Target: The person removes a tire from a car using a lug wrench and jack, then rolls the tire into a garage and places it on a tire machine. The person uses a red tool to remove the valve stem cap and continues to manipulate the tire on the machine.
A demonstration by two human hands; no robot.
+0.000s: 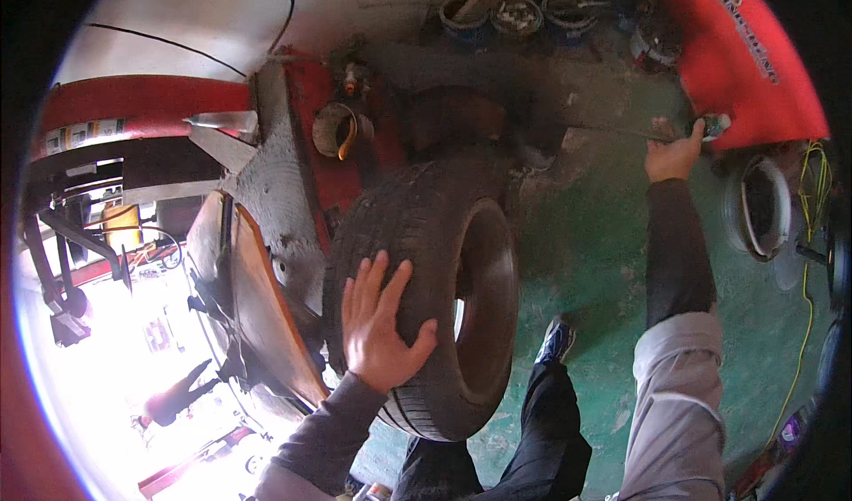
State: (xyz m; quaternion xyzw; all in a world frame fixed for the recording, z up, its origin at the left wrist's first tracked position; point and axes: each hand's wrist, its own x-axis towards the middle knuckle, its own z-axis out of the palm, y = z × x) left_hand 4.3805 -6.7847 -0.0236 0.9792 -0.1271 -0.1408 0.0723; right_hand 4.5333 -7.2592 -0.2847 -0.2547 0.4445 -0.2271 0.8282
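Observation:
A dark tyre (390, 235) on a metal rim (486, 310) stands upright before me, beside a grey-and-red machine (297, 137). My left hand (380, 328) lies on its tread, fingers spread and thumb out, holding nothing. Out to the right, my right hand (673, 155) is closed around the near end of a long, thin, dark bar (612, 132). The bar reaches leftward past the far side of the tyre, where its tip is lost in shadow. A small greenish-white thing (713, 127) shows just beside the right thumb; I cannot tell what it is.
A red panel (754, 57) rises at the far right. Several buckets (517, 15) stand along the back. A bare wheel rim (760, 206) and a yellow cable (806, 297) lie on the green floor at right. A person (173, 403) shows in the bright area at left.

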